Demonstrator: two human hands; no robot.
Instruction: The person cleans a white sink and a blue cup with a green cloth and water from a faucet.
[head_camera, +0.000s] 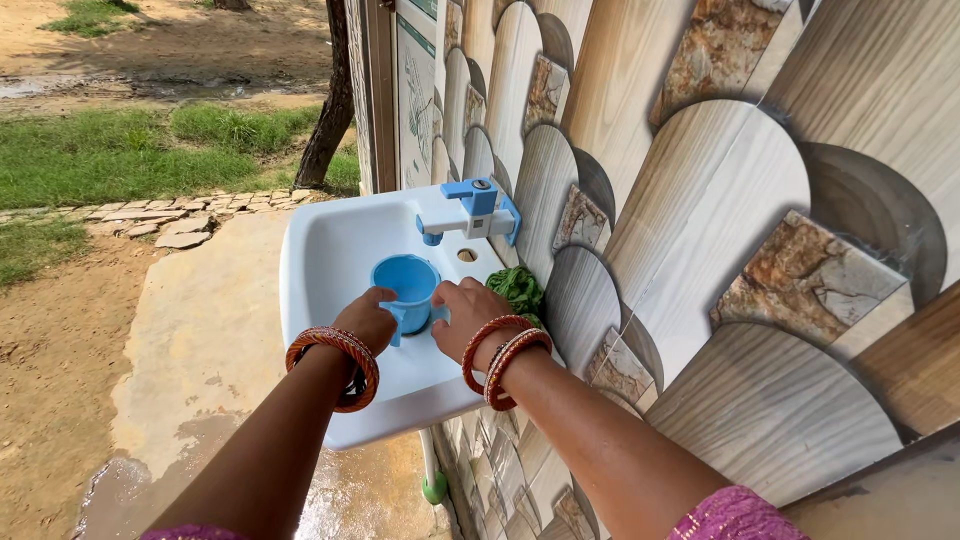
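Note:
A blue plastic mug (405, 283) stands in a white wall-mounted basin (325, 245), below a blue and white tap (471, 209). My left hand (367, 320) grips the mug's near side. My right hand (466, 314) touches the mug's right side by its handle. Both wrists wear orange and red bangles. A green scrub pad (517, 289) lies on the basin's right rim, just beyond my right hand.
A patterned tiled wall (700, 200) runs along the right. Wet concrete paving (200, 340) lies under the basin, with bare earth, a stone border, grass and a tree trunk (330, 100) beyond. A drain pipe with a green fitting (434, 487) hangs below the basin.

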